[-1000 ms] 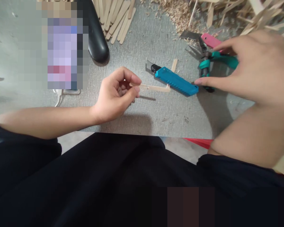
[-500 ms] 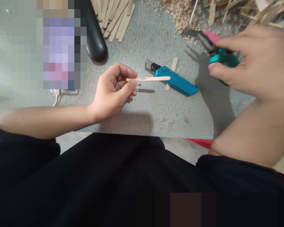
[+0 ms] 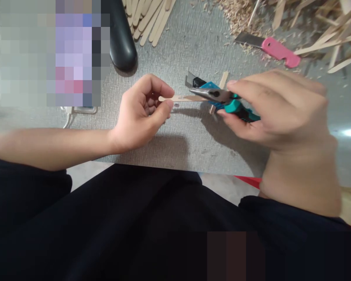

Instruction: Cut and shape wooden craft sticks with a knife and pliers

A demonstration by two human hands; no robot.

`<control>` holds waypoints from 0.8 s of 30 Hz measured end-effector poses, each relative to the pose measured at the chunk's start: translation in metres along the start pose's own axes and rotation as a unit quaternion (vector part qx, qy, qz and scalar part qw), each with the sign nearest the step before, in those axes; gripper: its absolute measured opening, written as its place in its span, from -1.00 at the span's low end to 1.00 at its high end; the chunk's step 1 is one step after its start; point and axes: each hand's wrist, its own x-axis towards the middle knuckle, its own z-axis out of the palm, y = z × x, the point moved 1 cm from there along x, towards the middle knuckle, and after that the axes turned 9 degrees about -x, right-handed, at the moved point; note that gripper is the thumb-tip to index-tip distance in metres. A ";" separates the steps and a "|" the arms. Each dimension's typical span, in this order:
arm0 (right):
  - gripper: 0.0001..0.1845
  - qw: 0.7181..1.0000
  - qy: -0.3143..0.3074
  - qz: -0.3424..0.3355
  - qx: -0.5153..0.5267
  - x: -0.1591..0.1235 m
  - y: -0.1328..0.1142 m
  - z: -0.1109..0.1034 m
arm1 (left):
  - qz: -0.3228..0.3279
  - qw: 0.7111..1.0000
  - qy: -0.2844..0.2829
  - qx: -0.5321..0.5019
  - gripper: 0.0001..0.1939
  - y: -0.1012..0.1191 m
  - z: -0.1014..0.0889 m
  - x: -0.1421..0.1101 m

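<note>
Between thumb and forefinger, my left hand [image 3: 146, 111] pinches one end of a wooden craft stick [image 3: 179, 98], which points right above the table. My right hand [image 3: 275, 105] grips needle-nose pliers [image 3: 212, 94] with green and black handles. The pliers' jaws lie over the stick's right part and hide its far end; I cannot tell whether they touch it. Beneath them, a blue utility knife [image 3: 209, 86] with its blade out rests on the table, mostly covered by the pliers and my hand. Another stick [image 3: 224, 79] lies crosswise under the knife.
A pink folding knife [image 3: 280, 51] with its blade out lies at upper right, beside wood shavings [image 3: 236, 15] and a heap of cut sticks [image 3: 330, 35]. Several craft sticks [image 3: 155, 25] and a black rounded object [image 3: 123, 47] are at the top. A white cable [image 3: 68, 116] lies left.
My right hand has brought the pliers left and down, from near the pink knife to over the craft stick. My left hand keeps its pinch on the stick, nearly still.
</note>
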 end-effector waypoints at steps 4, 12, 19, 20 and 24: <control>-0.38 1.000 -0.025 -0.017 0.008 0.002 0.001 0.000 | 0.037 0.999 -0.007 0.021 -0.85 -0.004 -0.002 -0.001; -0.46 0.999 0.015 -0.040 0.004 0.005 0.004 0.000 | 0.061 0.998 -0.010 0.014 -0.84 -0.007 -0.001 0.000; -0.50 0.998 0.010 -0.037 -0.048 0.001 0.001 0.003 | 0.002 1.000 0.008 0.005 -0.81 0.001 0.004 -0.001; -0.51 0.998 0.013 -0.035 -0.053 0.000 0.002 0.003 | -0.006 1.000 0.009 -0.009 -0.80 0.001 0.004 -0.001; -0.51 0.999 0.016 -0.027 -0.027 -0.001 0.004 0.005 | -0.048 0.996 0.008 -0.076 -0.78 0.010 0.006 0.001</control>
